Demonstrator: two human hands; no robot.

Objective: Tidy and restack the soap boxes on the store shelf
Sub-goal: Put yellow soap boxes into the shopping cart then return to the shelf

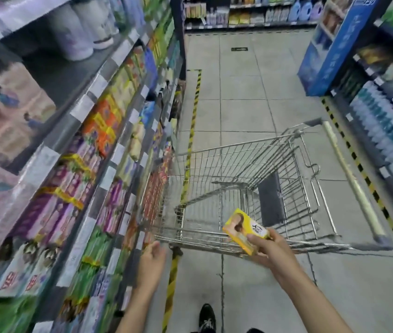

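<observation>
Soap box (244, 228), yellow, sits gripped in the right hand (271, 248), over the near edge of the cart (250, 155). The left hand (151, 263) hangs loose, holding nothing, close by the shelf (109, 170).

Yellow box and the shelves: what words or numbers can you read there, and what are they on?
Nothing here reads clearly.
Yellow box: dark logo on a white patch, too blurred to read.
White packs: big red characters, too blurred.
Blue stand: white characters on top, blurred.
Price tags: too small.
Floor sticker: too small.
</observation>
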